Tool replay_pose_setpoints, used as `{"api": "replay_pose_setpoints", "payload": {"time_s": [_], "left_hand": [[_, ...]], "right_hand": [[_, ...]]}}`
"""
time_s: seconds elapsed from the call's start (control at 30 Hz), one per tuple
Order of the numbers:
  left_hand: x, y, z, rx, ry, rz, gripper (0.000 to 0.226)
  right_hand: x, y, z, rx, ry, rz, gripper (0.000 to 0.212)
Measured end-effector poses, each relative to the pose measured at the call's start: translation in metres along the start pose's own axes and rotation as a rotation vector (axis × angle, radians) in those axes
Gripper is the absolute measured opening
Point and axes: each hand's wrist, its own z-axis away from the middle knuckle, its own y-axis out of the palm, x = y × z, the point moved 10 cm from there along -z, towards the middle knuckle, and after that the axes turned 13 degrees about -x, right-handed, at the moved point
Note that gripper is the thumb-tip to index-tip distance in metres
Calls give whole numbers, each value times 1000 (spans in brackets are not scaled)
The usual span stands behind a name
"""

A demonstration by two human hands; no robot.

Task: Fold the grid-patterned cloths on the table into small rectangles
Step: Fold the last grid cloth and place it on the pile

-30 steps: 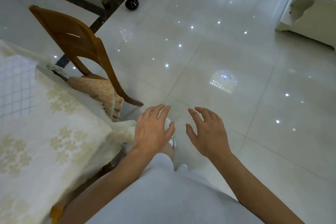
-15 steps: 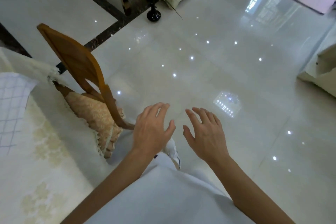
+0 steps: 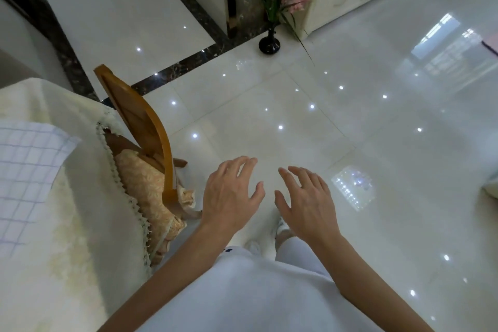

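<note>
White grid-patterned cloth (image 3: pixel 27 170) lies on the tabletop (image 3: pixel 80 224), well left of my nearer left hand (image 3: pixel 229 197); it and my right hand (image 3: pixel 307 205) are spread, empty. Cropped, its long axis perhaps runs towards me.

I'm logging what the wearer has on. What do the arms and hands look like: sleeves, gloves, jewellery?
Both forearms are bare as far as the frame shows; no sleeves appear. The left hand and right hand carry no gloves, and no ring, watch or bracelet is visible. The clothing below is white.
</note>
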Motion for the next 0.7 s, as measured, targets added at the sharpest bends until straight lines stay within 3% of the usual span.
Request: {"api": "replay_pose_setpoints", "payload": {"time_s": [0.27, 0.7], "left_hand": [[40, 20, -113, -44, -156, -56, 53], [107, 1, -312, -184, -467, -139, 50]], "right_hand": [[-3, 48, -135, 45, -114, -74, 49], [26, 109, -399, 109, -458, -200, 47]]}}
